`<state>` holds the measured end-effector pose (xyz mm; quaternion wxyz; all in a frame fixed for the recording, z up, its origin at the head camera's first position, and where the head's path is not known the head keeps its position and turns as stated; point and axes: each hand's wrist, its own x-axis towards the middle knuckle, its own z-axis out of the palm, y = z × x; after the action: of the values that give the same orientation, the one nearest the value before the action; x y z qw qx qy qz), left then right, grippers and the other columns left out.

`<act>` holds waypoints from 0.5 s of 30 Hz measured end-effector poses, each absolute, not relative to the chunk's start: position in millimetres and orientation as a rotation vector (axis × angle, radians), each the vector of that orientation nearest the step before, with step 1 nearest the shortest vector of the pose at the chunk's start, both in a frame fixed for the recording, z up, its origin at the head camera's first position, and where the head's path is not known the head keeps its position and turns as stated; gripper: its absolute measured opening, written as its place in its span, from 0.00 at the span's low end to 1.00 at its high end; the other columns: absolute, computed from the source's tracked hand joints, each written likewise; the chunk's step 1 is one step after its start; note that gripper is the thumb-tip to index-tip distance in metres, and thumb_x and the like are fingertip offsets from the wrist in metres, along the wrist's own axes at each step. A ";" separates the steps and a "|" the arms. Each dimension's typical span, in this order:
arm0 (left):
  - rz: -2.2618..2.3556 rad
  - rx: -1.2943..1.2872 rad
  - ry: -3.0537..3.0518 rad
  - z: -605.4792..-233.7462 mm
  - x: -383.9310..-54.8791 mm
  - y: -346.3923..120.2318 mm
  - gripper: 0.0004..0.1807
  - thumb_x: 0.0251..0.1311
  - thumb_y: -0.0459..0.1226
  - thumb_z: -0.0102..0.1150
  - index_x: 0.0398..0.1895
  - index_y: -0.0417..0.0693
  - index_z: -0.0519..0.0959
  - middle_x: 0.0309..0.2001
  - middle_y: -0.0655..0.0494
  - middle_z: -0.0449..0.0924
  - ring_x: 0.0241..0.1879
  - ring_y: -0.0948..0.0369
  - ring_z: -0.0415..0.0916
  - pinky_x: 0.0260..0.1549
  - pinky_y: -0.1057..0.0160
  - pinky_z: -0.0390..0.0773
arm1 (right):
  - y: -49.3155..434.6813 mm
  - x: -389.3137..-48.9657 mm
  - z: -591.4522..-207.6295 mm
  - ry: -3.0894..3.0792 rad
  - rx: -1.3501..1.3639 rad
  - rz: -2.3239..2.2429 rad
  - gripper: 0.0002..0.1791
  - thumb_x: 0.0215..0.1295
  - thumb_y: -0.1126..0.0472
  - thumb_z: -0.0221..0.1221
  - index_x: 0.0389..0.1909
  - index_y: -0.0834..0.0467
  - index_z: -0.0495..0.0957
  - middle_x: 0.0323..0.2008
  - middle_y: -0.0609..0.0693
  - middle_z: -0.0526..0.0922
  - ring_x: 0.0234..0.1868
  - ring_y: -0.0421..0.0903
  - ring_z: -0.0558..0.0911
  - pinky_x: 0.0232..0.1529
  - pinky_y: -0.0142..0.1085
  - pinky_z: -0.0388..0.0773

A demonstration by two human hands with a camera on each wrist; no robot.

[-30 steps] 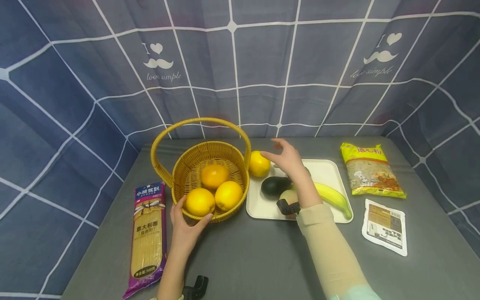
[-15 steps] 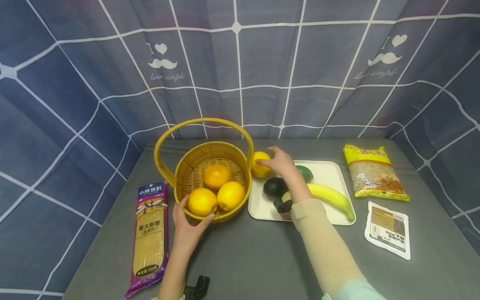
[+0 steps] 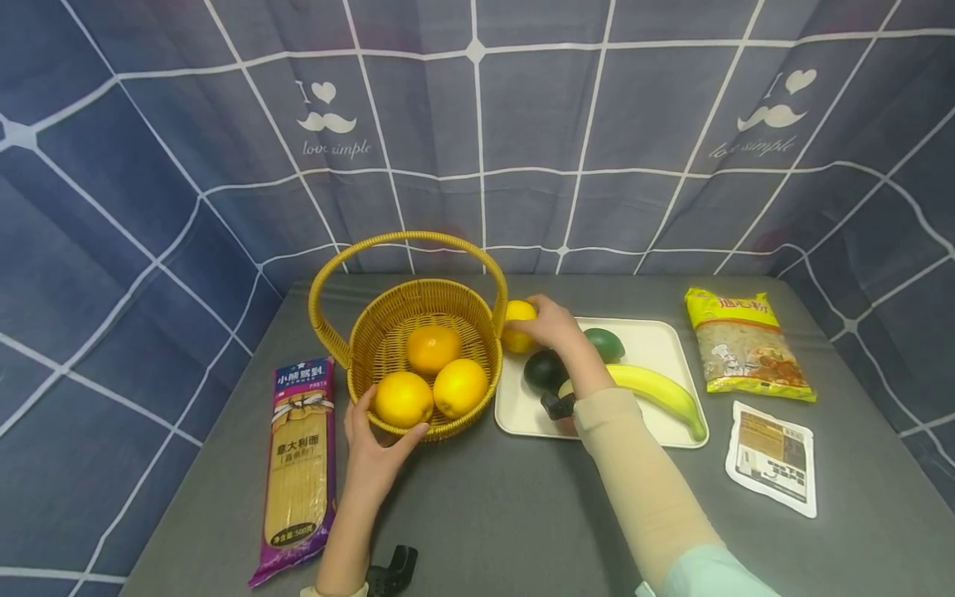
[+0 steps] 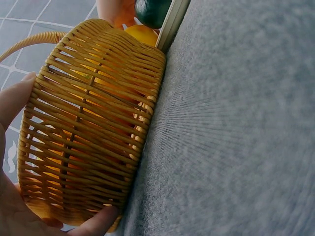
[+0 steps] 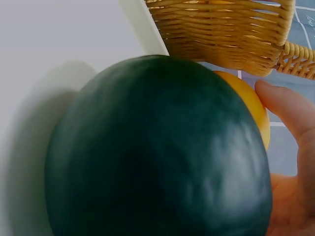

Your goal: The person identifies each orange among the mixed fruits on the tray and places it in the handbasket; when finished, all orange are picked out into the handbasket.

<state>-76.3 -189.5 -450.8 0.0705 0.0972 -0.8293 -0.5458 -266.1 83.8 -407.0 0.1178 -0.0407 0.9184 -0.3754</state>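
Observation:
A round wicker basket (image 3: 378, 338) with a tall handle holds several oranges, and my left hand (image 3: 375, 468) grips its near left rim. In the left wrist view that hand's thumb and fingers spread across the woven basket wall (image 4: 91, 123). My right hand (image 3: 561, 328) grips another orange (image 3: 520, 313) at the back left corner of the white tray (image 3: 515, 423), close beside the basket. The right wrist view shows the thumb on the orange (image 5: 251, 103), mostly hidden behind a large dark green, smooth, rounded fruit (image 5: 157, 152).
On the tray also lie a banana (image 3: 664, 394) and a green oval fruit (image 3: 606, 344). A pasta pack (image 3: 301, 464) lies left of the basket. To the right are a yellow food bag (image 3: 748, 348) and a white pouch (image 3: 772, 460). A checked cloth (image 3: 522, 141) hangs behind.
My right hand has come down and left from above the tray onto the orange, and its fingers have closed round it. The left hand stays on the basket rim.

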 end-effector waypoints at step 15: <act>-1.663 0.263 -2.479 -448.4 -74.4 -188.9 0.50 0.54 0.43 0.70 0.74 0.50 0.49 0.74 0.39 0.27 0.71 0.37 0.37 0.57 0.39 0.65 | 85.8 -263.5 -411.3 2.725 -0.119 -1.154 0.44 0.52 0.39 0.66 0.65 0.58 0.65 0.58 0.60 0.74 0.55 0.58 0.73 0.57 0.51 0.69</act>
<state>-74.4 -188.9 -448.4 0.0723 0.0875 -0.8251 -0.5534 -263.5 85.8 -411.3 0.0899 -0.0400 0.9164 -0.3881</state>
